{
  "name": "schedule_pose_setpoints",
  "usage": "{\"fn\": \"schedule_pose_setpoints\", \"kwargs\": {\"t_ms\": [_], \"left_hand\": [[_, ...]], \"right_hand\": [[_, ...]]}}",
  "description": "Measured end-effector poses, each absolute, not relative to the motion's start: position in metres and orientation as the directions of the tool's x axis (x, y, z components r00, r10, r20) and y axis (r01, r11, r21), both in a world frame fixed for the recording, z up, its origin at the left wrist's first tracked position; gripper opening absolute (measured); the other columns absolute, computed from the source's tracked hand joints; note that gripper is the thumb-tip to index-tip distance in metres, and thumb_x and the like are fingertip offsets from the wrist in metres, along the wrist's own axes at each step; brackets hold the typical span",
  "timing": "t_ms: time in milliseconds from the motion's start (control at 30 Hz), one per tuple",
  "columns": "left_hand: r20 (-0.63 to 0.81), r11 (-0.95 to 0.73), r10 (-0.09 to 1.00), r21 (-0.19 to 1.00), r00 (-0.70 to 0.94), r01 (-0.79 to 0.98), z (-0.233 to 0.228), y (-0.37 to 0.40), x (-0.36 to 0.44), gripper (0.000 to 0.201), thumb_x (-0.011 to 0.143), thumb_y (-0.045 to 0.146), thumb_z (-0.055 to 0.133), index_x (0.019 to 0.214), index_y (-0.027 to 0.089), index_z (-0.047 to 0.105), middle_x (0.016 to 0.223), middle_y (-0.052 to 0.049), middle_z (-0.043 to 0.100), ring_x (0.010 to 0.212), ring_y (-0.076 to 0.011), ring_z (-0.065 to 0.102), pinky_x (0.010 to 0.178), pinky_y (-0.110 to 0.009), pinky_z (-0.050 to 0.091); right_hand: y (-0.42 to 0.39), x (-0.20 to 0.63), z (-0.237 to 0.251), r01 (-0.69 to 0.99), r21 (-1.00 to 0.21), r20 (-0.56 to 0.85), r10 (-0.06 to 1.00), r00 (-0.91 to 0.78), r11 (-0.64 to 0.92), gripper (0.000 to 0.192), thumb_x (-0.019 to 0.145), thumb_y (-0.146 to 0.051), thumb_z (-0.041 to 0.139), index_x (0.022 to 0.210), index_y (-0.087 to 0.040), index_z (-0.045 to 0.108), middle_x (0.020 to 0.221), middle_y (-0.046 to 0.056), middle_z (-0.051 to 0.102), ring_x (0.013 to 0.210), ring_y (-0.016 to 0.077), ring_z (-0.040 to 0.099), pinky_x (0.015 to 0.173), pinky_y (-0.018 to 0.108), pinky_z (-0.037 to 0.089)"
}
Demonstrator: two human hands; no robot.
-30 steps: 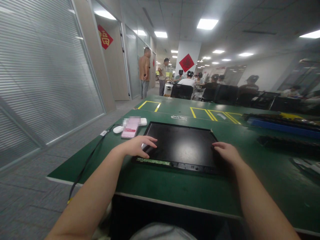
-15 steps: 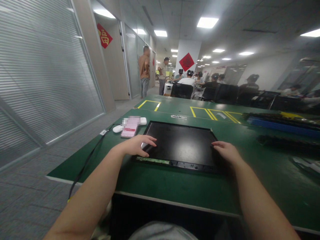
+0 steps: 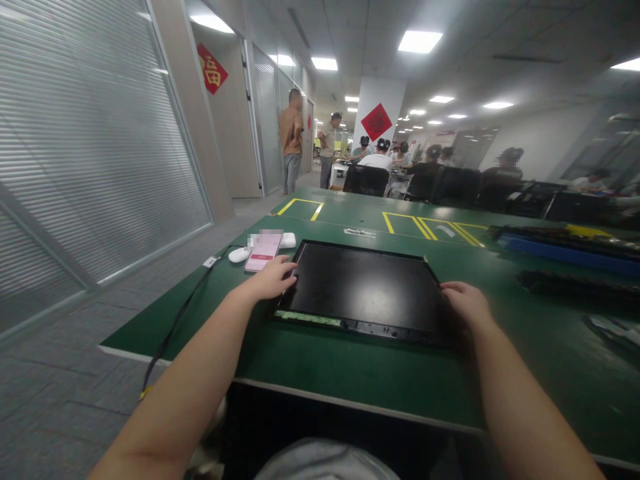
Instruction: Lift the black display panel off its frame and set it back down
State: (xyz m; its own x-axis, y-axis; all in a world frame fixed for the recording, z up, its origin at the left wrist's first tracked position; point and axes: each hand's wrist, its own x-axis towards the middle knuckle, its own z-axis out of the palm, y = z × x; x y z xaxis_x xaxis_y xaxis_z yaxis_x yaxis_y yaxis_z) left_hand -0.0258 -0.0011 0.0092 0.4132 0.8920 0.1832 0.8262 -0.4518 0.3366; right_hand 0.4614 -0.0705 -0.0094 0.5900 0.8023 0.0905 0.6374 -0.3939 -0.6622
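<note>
A flat black display panel [image 3: 363, 287] lies on the green table [image 3: 350, 363], a thin green circuit strip [image 3: 307, 319] along its near edge. My left hand [image 3: 273, 279] rests at the panel's left edge, fingers curled around the rim. At the right edge my right hand [image 3: 465, 303] does the same, fingertips over the frame. Both hands grip the panel's sides while it lies flat on the table.
A pink phone [image 3: 263, 252], a white mouse [image 3: 239, 255] and a black cable [image 3: 175, 320] lie left of the panel. Blue and black long parts [image 3: 565, 252] sit at the right. Yellow tape boxes [image 3: 430, 228] mark the far table. Several people and chairs are beyond.
My left hand slid off the panel's face out to its left edge. My right hand shifted slightly outward onto the right rim. The panel stayed flat.
</note>
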Motion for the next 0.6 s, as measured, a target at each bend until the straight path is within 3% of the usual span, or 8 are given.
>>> {"fn": "schedule_pose_setpoints", "kwargs": {"t_ms": [200,467,600], "left_hand": [[0.163,-0.424,0.906,0.308,0.392,0.852,0.0058,0.0023,-0.0227,0.040,0.088,0.031,0.050,0.119,0.015,0.070,0.130,-0.017,0.063,0.125,-0.0330,0.056,0.110,-0.042,0.042],[0.137,-0.427,0.904,0.218,0.406,0.878,0.0006,0.0081,-0.0190,0.034,0.087,0.019,0.050,0.111,0.016,0.073,0.120,-0.016,0.067,0.115,-0.0302,0.061,0.104,-0.041,0.045],[0.117,-0.440,0.898,0.185,0.424,0.879,0.0000,0.0089,-0.0190,0.040,0.081,0.012,0.051,0.115,0.015,0.072,0.121,-0.015,0.068,0.113,-0.0288,0.062,0.103,-0.039,0.045]], "right_hand": [[-0.0686,0.4608,-0.0093,0.688,-0.593,0.070,0.825,0.561,-0.418,0.029,0.073,-0.028,0.059,0.093,-0.022,0.079,0.098,0.009,0.076,0.088,0.0259,0.068,0.075,0.034,0.051],[-0.0657,0.4618,-0.0119,0.755,-0.495,0.056,0.851,0.522,-0.431,0.036,0.079,-0.023,0.056,0.107,-0.019,0.078,0.114,0.011,0.073,0.105,0.0280,0.067,0.088,0.034,0.051],[-0.0646,0.4619,-0.0123,0.760,-0.478,0.027,0.858,0.513,-0.440,0.038,0.081,-0.023,0.055,0.111,-0.017,0.078,0.117,0.012,0.073,0.109,0.0281,0.066,0.091,0.033,0.050]]}}
